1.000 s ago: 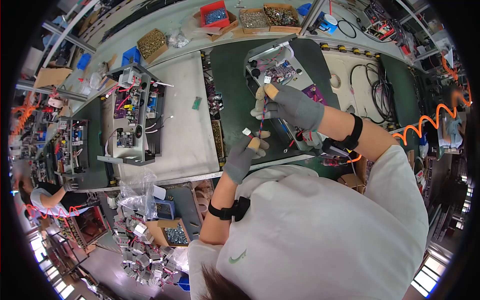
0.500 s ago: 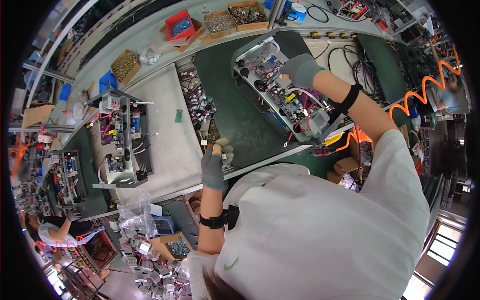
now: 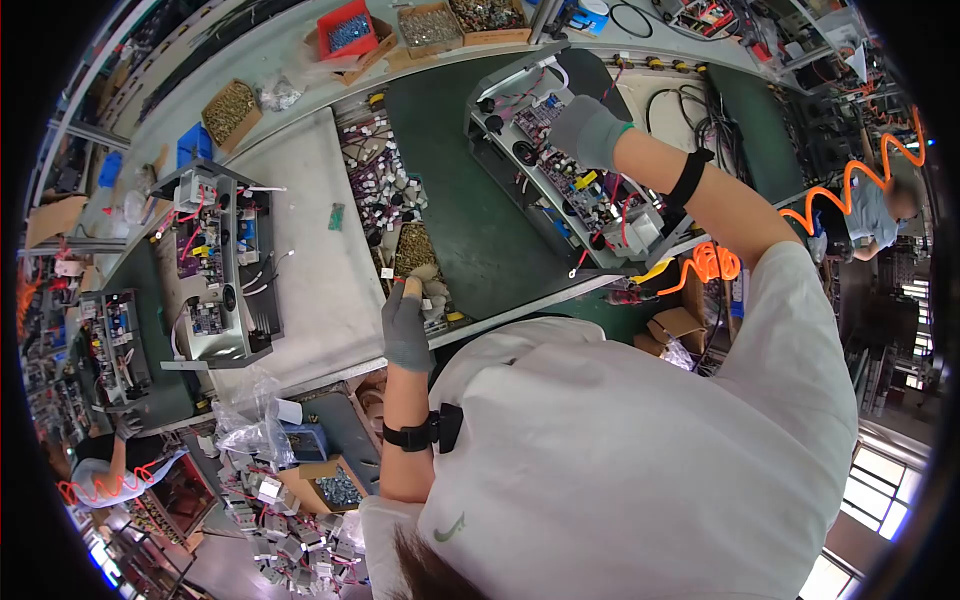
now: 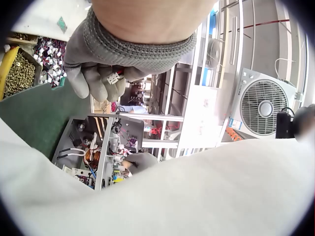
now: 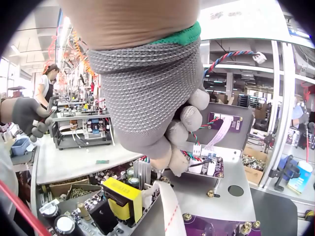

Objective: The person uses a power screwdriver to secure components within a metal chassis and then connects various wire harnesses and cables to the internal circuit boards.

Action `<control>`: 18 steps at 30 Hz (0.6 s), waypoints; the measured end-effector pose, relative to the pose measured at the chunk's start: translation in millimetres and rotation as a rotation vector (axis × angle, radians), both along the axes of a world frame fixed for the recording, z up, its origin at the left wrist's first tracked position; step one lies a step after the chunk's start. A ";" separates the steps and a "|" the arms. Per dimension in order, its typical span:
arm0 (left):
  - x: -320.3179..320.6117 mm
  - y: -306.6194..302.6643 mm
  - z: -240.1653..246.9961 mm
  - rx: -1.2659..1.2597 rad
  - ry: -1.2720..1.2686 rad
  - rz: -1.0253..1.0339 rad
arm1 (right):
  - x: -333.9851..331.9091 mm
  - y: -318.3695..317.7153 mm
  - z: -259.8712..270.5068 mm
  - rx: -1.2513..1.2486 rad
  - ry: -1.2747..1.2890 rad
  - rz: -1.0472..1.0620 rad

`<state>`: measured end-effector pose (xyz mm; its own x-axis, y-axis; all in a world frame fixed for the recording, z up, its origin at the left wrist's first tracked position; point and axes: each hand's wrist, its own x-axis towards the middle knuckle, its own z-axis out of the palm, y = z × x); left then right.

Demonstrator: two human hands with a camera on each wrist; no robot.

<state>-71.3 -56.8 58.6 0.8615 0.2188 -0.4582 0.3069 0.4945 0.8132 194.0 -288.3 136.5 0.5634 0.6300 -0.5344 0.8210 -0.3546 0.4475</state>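
Low in the head view, the gloved left hand [image 3: 408, 325] pinches a small white connector [image 4: 114, 77] with a red wire, beside the bin of brass parts [image 3: 415, 248]. The gloved right hand [image 3: 590, 132] is over the upper part of an open metal chassis [image 3: 520, 175]. In the right wrist view its fingers are curled round a twisted red, blue and black cable [image 5: 229, 56], whose white plug [image 5: 259, 58] sticks out beyond the hand. Thumb and fingertips [image 5: 178, 162] pinch wires close to a small circuit board [image 5: 214, 167]; the exact contact is partly hidden.
A second open chassis [image 3: 215, 265] stands at the left, with a small green board [image 3: 336, 217] on the pale surface. Loose connectors [image 3: 375, 175] fill a trough between the mats. A red bin [image 3: 345, 30] and cartons line the rear shelf; another person [image 3: 870, 210] is at the right.
The hands have separated. The left hand has moved left to the parts bin with a connector, while the right has gone over the chassis circuit boards. The head view has also shifted.
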 end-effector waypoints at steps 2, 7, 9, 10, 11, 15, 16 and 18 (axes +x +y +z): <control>0.6 0.3 -2.7 0.004 0.021 -0.001 | 0.7 2.8 3.8 0.012 0.021 0.021; 1.8 -2.5 -5.1 0.007 -0.006 0.012 | 7.1 3.8 4.1 0.002 0.095 0.029; 2.2 -2.2 -4.5 0.001 -0.011 0.017 | 8.2 4.9 6.8 -0.015 0.108 0.033; 2.3 -2.5 -4.2 0.000 -0.009 0.015 | 8.3 6.2 8.0 -0.019 0.112 0.028; 2.6 -3.3 -3.5 -0.008 0.013 0.046 | 7.9 6.3 9.3 -0.024 0.118 0.023; 2.2 -1.0 11.4 -0.006 0.047 0.060 | 7.2 6.3 13.7 -0.024 0.113 0.064; 1.4 -0.2 12.0 -0.013 0.028 0.057 | 6.7 6.7 15.9 0.016 0.110 0.067; 0.5 0.0 7.9 -0.014 0.043 0.070 | 6.2 7.3 16.8 0.059 0.111 0.062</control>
